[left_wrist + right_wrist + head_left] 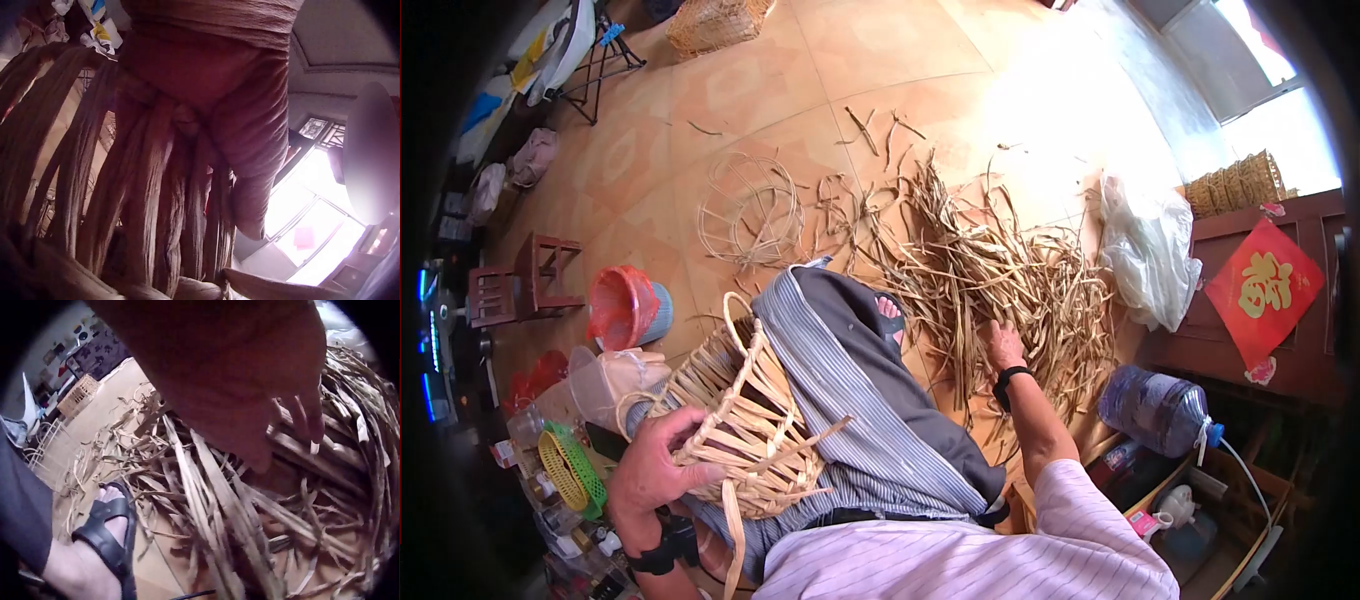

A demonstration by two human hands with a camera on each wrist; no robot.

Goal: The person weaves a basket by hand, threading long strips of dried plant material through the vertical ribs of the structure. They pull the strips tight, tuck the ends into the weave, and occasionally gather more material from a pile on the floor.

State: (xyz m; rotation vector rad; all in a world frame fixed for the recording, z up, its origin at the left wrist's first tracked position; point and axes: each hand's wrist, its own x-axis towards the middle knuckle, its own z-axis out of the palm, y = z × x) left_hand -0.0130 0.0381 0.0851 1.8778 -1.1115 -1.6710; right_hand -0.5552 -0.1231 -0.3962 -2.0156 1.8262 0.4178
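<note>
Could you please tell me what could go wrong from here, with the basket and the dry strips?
Only the left hand holds the unfinished basket, so it might tilt or slip on the lap.
The strips in the pile lie crossed, so if the right hand pulls one, others may come along or tear.
The sandalled foot is beside loose strips and could step on them.

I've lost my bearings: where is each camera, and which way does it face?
Head: on the head, facing forward and down at basket and strips; left hand, right hand, legs show.
Left wrist: on that wrist, facing the basket; left hand shows.
Right wrist: on that wrist, facing the strips; right hand, sandalled foot show.
Head and right wrist share strips and foot.
</note>
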